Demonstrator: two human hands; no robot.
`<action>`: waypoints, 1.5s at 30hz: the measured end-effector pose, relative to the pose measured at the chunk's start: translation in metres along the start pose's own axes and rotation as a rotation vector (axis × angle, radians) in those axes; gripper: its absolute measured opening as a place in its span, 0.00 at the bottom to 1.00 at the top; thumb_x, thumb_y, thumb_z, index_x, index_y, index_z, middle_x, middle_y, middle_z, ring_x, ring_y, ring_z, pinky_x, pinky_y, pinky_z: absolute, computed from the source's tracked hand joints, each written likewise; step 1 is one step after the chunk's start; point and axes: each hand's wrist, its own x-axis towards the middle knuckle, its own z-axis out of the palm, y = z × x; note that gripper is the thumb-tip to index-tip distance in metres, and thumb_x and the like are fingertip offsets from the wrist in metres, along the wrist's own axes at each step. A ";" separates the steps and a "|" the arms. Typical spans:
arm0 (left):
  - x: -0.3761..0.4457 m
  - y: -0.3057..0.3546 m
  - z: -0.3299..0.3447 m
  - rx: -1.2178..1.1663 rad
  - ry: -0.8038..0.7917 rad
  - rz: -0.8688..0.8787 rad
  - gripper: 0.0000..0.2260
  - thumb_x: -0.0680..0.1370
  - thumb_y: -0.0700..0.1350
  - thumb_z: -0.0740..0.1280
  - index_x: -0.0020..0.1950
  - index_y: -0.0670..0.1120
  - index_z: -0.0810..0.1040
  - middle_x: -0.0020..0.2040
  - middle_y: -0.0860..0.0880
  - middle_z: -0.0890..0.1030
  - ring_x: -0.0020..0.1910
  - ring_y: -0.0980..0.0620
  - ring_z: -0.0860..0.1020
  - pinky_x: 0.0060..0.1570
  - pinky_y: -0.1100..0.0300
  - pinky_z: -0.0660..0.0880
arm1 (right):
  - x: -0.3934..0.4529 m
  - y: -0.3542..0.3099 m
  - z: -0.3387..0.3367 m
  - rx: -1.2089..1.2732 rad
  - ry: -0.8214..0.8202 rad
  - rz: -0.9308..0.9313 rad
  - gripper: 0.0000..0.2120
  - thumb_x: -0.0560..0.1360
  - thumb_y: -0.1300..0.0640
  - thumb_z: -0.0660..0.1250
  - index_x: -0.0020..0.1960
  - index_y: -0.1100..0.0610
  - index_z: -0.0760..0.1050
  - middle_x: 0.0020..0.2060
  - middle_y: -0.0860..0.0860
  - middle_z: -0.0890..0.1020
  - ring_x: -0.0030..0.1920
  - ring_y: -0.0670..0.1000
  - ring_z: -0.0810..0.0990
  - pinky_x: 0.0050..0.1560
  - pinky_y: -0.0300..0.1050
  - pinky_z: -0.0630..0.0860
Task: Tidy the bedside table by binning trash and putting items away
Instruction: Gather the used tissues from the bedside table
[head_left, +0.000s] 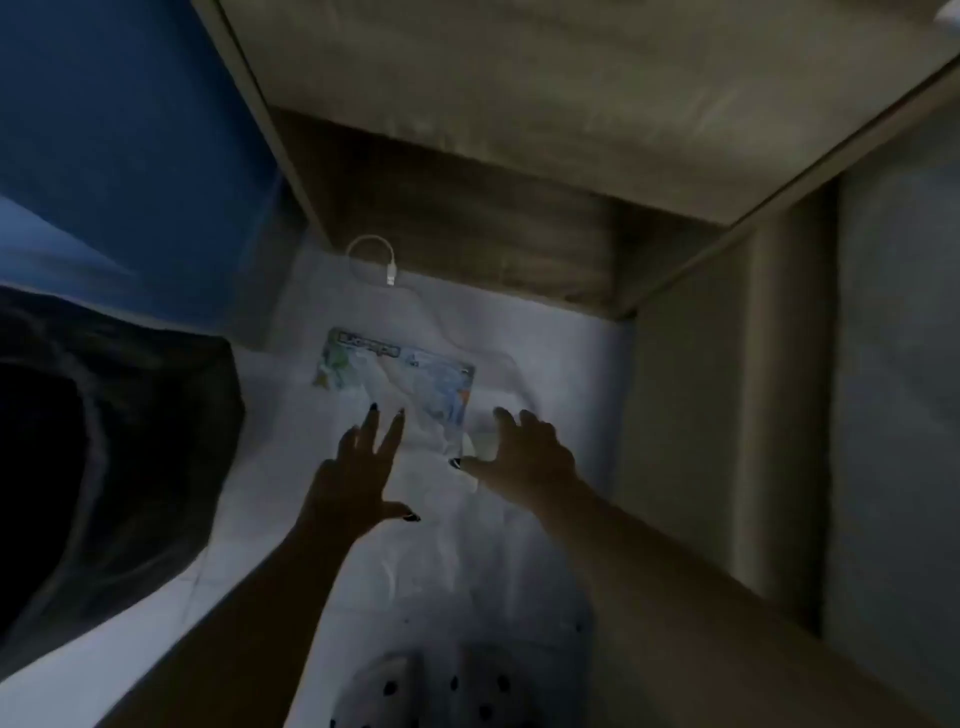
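Note:
A flat plastic packet (395, 376) with blue and green print lies on the white floor in front of the wooden bedside table (519, 104). My left hand (358, 467) hovers at the packet's near left edge with fingers spread and straight. My right hand (519, 447) is at the packet's near right corner, fingers spread and slightly bent, thumb pointing toward the packet. Neither hand plainly grips anything. The scene is dim and blurred.
A white cable end (384, 265) loops on the floor by the table's base. A dark bag or bin (104, 441) sits at left, below blue bedding (130, 156). A grey wall (883, 364) stands at right. A white perforated shoe (447, 691) shows at the bottom.

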 end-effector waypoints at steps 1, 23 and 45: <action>0.005 -0.003 0.009 0.049 0.006 0.022 0.58 0.61 0.67 0.73 0.78 0.51 0.40 0.79 0.41 0.47 0.72 0.37 0.61 0.55 0.43 0.76 | 0.008 0.001 0.010 0.015 0.006 0.017 0.43 0.69 0.31 0.64 0.75 0.50 0.55 0.73 0.55 0.61 0.72 0.60 0.62 0.66 0.58 0.68; -0.128 0.066 -0.209 -0.010 0.092 0.038 0.15 0.79 0.46 0.63 0.63 0.42 0.71 0.60 0.43 0.75 0.59 0.45 0.74 0.57 0.54 0.73 | -0.168 -0.028 -0.180 0.327 0.139 0.105 0.31 0.65 0.37 0.53 0.55 0.57 0.76 0.52 0.56 0.80 0.54 0.60 0.78 0.53 0.46 0.72; -0.108 0.168 -0.545 -0.199 0.628 0.077 0.19 0.80 0.46 0.62 0.69 0.39 0.67 0.64 0.38 0.74 0.62 0.41 0.74 0.58 0.52 0.70 | -0.181 -0.063 -0.470 0.476 0.561 -0.022 0.20 0.74 0.48 0.65 0.63 0.57 0.74 0.54 0.59 0.79 0.52 0.59 0.78 0.44 0.42 0.68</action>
